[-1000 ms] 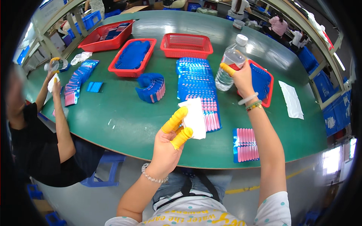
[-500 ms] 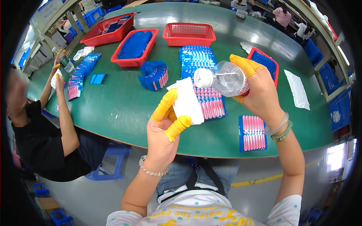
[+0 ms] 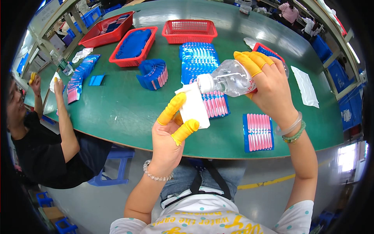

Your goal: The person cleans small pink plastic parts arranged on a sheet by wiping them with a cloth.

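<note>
My left hand (image 3: pixel 169 134), with yellow finger cots on its fingertips, is closed on a folded white cloth (image 3: pixel 196 109). My right hand (image 3: pixel 269 84), also in yellow finger cots, wraps round a clear plastic bottle (image 3: pixel 233 80) from above. The bottle lies tilted nearly sideways, its white cap (image 3: pixel 205 83) at the upper edge of the cloth; contact looks likely. Under and behind them lies a spread of blue strips with pink sticks (image 3: pixel 200 58). Right of that, nearer the table edge, sits a small blue-backed pack of pink sticks (image 3: pixel 258 132).
Red baskets (image 3: pixel 189 39) stand along the back, one holding blue pieces (image 3: pixel 134 43). A curled blue pack (image 3: pixel 152 74) stands left of my hands. A white sheet (image 3: pixel 305 86) lies at right. At left a co-worker (image 3: pixel 46 144) holds a white cloth; another bottle (image 3: pixel 61 63) stands nearby.
The bottle has come slightly left and down, bringing its cap to the cloth's upper edge. The co-worker's hand has left the other bottle. The whole view has shifted a little.
</note>
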### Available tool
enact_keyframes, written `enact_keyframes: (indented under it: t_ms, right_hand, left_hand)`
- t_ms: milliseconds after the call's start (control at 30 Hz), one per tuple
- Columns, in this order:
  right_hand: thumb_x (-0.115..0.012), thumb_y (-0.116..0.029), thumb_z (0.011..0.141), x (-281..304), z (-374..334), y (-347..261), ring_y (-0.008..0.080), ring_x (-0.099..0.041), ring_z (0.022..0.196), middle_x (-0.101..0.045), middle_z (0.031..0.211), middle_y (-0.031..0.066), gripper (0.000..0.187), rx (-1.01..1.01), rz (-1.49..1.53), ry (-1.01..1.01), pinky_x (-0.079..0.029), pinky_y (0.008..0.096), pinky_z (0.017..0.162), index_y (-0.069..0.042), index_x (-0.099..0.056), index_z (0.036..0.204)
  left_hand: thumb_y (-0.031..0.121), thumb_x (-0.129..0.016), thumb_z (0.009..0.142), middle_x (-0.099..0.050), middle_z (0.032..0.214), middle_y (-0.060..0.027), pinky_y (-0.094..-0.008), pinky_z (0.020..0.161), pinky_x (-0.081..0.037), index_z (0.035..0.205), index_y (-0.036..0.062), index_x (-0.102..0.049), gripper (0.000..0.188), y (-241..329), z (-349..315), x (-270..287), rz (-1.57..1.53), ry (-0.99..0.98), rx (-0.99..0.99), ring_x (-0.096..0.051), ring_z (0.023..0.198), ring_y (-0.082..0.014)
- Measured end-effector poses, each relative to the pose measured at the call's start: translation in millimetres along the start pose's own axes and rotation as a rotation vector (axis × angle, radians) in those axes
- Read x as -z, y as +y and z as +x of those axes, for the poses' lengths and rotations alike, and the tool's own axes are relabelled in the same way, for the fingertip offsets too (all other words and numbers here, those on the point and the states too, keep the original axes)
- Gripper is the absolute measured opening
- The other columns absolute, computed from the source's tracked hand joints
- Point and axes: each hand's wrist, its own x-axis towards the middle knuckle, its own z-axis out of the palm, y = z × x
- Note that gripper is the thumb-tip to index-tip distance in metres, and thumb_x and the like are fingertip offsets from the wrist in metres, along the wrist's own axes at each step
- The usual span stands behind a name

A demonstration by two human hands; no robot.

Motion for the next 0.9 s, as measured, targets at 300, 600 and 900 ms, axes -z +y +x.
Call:
enact_keyframes:
  t_ms: [300,600,900]
  right_hand:
    - [-0.075,-0.001,0.066,7,-2,-8,0.0245,-0.060,0.111,-0.066,0.119,0.0066,0.065,0.017,0.040,-0.016,-0.041,0.0418,0.101,-0.012,-0.063,0.129]
    - [-0.076,0.001,0.064,7,-8,-14,0.0257,-0.060,0.112,-0.066,0.120,0.0061,0.070,0.034,0.023,-0.038,-0.040,0.0433,0.102,-0.013,-0.062,0.131]
    - [-0.079,-0.001,0.061,-7,-14,-15,0.0284,-0.058,0.113,-0.065,0.121,0.0065,0.073,-0.038,0.180,-0.069,-0.040,0.0419,0.103,-0.012,-0.060,0.131]
  left_hand:
    - [-0.012,-0.070,0.083,-0.053,0.142,-0.0096,-0.0382,0.103,-0.049,0.140,0.0069,-0.054,0.062,1,5,0,-0.022,0.025,-0.016,-0.055,0.126,-0.0219]
    - [-0.013,-0.067,0.086,-0.053,0.141,-0.0093,-0.0363,0.104,-0.048,0.139,0.0060,-0.055,0.058,2,20,2,-0.018,0.116,-0.059,-0.055,0.126,-0.0213]
    - [-0.006,-0.068,0.089,-0.057,0.134,-0.0059,-0.0368,0.105,-0.047,0.140,0.0076,-0.054,0.055,5,39,-1,-0.091,0.137,-0.128,-0.057,0.120,-0.0187]
